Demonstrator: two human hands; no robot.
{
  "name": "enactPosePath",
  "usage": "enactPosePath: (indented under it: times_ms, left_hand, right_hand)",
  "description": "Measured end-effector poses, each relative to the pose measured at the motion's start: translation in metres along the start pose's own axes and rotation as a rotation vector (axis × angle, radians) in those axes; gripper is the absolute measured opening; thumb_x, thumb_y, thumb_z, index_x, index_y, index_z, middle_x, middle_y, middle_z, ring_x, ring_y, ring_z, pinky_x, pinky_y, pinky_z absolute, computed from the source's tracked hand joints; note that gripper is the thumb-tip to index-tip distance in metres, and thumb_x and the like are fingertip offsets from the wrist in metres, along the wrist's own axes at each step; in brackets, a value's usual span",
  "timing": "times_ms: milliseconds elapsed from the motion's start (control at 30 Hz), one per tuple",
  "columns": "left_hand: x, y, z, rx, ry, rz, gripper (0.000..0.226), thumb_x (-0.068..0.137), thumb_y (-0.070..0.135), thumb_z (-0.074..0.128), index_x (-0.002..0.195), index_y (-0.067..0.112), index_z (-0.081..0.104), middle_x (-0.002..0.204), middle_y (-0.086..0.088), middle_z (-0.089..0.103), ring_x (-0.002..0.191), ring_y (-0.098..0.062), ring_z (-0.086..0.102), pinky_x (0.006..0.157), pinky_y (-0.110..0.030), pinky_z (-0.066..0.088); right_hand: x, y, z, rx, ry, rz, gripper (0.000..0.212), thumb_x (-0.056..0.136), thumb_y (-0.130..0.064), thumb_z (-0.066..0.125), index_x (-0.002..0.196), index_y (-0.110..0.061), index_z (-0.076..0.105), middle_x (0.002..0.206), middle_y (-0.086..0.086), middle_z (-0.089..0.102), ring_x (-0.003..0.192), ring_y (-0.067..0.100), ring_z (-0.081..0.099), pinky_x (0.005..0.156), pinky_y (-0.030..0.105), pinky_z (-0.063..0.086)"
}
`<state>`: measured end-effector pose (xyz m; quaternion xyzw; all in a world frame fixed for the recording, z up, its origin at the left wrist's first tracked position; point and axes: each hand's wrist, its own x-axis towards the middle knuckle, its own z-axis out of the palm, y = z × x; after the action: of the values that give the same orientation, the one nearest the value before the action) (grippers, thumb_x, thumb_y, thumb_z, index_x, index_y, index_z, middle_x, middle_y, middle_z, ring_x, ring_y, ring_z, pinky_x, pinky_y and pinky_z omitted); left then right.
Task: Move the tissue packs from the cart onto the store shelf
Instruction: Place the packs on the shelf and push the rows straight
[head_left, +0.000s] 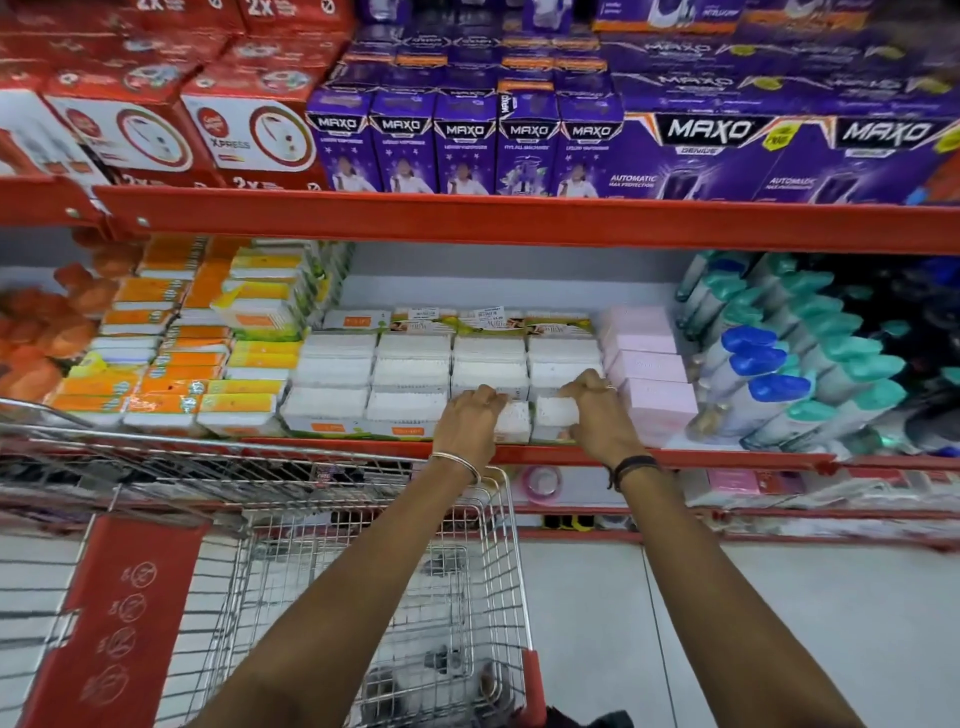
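Observation:
Rows of white tissue packs (410, 364) fill the middle of the red-edged store shelf (675, 457). At the front edge of that block lie two white packs side by side. My left hand (470, 415) grips the left one (514, 421), fingers curled over its top. My right hand (597, 410) grips the right pack (556, 413) the same way. Both packs rest on the shelf. Below my forearms stands the wire shopping cart (363, 519); its basket shows no tissue packs that I can make out.
Orange and yellow packs (171, 364) are stacked left of the white ones, pink boxes (649, 364) to the right, then bottles with blue and teal caps (779, 374). Purple and red boxes fill the shelf above (467, 140). The cart has a red child-seat flap (124, 613).

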<state>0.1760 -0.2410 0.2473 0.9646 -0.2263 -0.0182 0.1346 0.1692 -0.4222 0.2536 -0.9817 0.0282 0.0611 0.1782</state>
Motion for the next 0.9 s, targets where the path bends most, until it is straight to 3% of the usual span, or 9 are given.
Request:
enactPosePath:
  times_ms: [100,267,433,500,600,667,733,800,900]
  left_hand:
    - [0.005,-0.003,0.003,-0.045,-0.029,0.001,0.065,0.073,-0.018,0.052,0.132,0.007,0.045,0.132,-0.014,0.051,0.120,-0.032,0.045,0.107,-0.039,0.036]
    - [0.005,-0.007,0.013,-0.085,0.020,0.041,0.062,0.069,-0.025,0.052,0.126,-0.002,0.050,0.130,-0.022,0.053,0.121,-0.037,0.046,0.109,-0.043,0.033]
    - [-0.006,-0.004,0.024,-0.157,0.257,0.000,0.049,0.067,-0.017,0.061,0.114,0.000,0.059,0.123,-0.022,0.058,0.120,-0.038,0.048,0.106,-0.050,0.037]
    - [-0.017,0.010,0.026,-0.378,0.419,-0.167,0.039,0.075,-0.008,0.062,0.113,0.000,0.055,0.122,-0.022,0.052,0.118,-0.034,0.043,0.103,-0.040,0.036]
    - [-0.024,0.038,0.018,-0.843,0.586,-0.640,0.037,0.084,0.006,0.064,0.115,-0.004,0.046,0.122,-0.024,0.041,0.114,-0.031,0.040,0.100,-0.025,0.030]
    - [-0.015,0.045,0.018,-1.172,0.490,-1.052,0.048,0.086,0.015,0.066,0.122,-0.004,0.040,0.131,-0.022,0.038,0.117,-0.035,0.044,0.101,-0.035,0.039]
    - [-0.004,0.040,0.019,-1.463,0.370,-1.315,0.055,0.084,0.025,0.068,0.122,0.000,0.038,0.128,-0.021,0.047,0.105,-0.036,0.054,0.087,-0.041,0.052]
    - [0.003,0.039,0.018,-1.650,0.333,-1.373,0.057,0.084,0.031,0.067,0.122,0.002,0.037,0.117,-0.024,0.056,0.084,-0.030,0.061,0.063,-0.034,0.056]
    - [0.010,0.039,0.011,-1.740,0.368,-1.388,0.056,0.087,0.026,0.065,0.125,0.001,0.032,0.109,-0.022,0.056,0.071,-0.026,0.063,0.062,-0.032,0.056]
  right_hand:
    - [0.004,0.004,0.007,0.022,-0.031,-0.008,0.061,0.071,0.011,0.068,0.126,-0.012,0.053,0.118,0.009,0.047,0.117,0.028,0.047,0.113,0.044,0.028]
    - [0.001,0.007,0.011,0.081,0.018,-0.053,0.061,0.074,0.016,0.061,0.129,-0.009,0.050,0.125,0.012,0.048,0.118,0.030,0.048,0.106,0.036,0.037]
    - [-0.021,0.002,0.018,0.327,0.170,0.000,0.052,0.079,0.005,0.061,0.128,-0.008,0.049,0.135,0.013,0.047,0.124,0.027,0.044,0.105,0.029,0.036]
    - [-0.033,-0.009,0.019,0.478,0.373,0.105,0.039,0.082,-0.003,0.064,0.120,-0.005,0.054,0.127,0.014,0.051,0.114,0.025,0.050,0.100,0.027,0.041]
    - [-0.043,-0.026,0.021,0.880,0.532,0.438,0.021,0.084,-0.009,0.066,0.098,0.000,0.054,0.096,0.013,0.055,0.078,0.019,0.056,0.070,0.005,0.044]
    - [-0.040,-0.028,0.026,1.153,0.421,0.726,0.025,0.084,-0.019,0.067,0.094,-0.002,0.051,0.078,0.006,0.054,0.067,0.019,0.054,0.057,0.013,0.043]
    - [-0.036,-0.028,0.027,1.421,0.241,0.911,0.031,0.087,-0.025,0.064,0.107,-0.003,0.054,0.073,0.006,0.054,0.062,0.019,0.054,0.053,0.020,0.045]
    - [-0.029,-0.024,0.029,1.596,0.147,0.957,0.043,0.090,-0.024,0.060,0.121,0.005,0.048,0.093,0.015,0.061,0.083,0.024,0.062,0.073,0.025,0.052]
    - [-0.019,-0.016,0.035,1.660,0.078,0.959,0.050,0.091,-0.026,0.059,0.128,0.002,0.042,0.128,0.025,0.052,0.097,0.025,0.060,0.097,0.031,0.049]
